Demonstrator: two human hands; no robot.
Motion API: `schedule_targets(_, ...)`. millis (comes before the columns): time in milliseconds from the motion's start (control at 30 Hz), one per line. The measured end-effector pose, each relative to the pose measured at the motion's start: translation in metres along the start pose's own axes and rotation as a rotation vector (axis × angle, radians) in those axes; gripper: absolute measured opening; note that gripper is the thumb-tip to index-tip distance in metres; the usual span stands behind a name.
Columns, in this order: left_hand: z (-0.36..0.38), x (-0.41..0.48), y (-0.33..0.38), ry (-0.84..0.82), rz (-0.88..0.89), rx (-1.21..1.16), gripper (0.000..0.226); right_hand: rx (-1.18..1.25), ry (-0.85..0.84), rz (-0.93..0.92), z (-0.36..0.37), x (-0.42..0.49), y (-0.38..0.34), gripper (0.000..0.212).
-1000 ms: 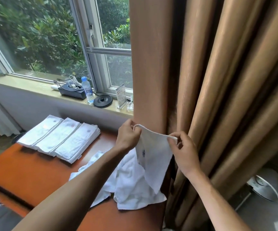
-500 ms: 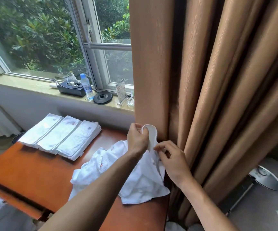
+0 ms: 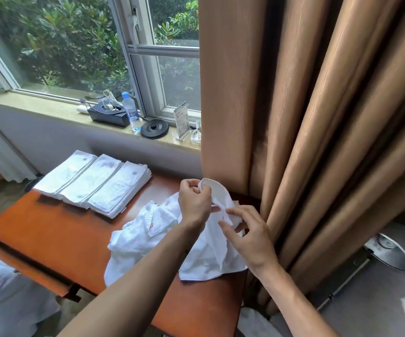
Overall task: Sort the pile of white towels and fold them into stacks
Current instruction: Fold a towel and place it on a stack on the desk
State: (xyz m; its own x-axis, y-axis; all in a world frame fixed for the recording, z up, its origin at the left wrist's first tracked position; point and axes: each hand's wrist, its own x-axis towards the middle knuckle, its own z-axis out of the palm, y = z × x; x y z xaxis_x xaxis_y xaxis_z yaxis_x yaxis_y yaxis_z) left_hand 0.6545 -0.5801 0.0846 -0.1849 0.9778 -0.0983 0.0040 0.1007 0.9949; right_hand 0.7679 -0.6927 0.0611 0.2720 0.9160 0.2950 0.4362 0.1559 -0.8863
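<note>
— So, where's the towel [image 3: 217, 190]?
— Centre frame, above the loose pile [image 3: 148, 229] on the table [image 3: 50, 237]. My left hand [image 3: 194, 205] pinches its looped edge; my right hand [image 3: 250, 237] pinches it lower. Folded stacks [image 3: 94, 183] lie centre left.

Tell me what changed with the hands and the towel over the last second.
The towel, then stretched wide between both hands, is now doubled over. The right hand moved in towards the left hand and down, pinching the towel lower; the left hand keeps the looped top edge. The loose pile and the three folded stacks on the table stayed put.
</note>
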Motion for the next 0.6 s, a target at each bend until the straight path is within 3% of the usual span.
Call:
schedule_targets(233,-0.005,-0.010,0.000,0.017,-0.019,-0.010,0.013,-0.082,0.042,-0.060,-0.001,-0.005,0.008,0.008)
schedule_targets(600,-0.015,-0.017,0.004,0.033,0.078,0.022,0.015,-0.077,0.102,-0.059,-0.014,-0.002,0.003,0.006)
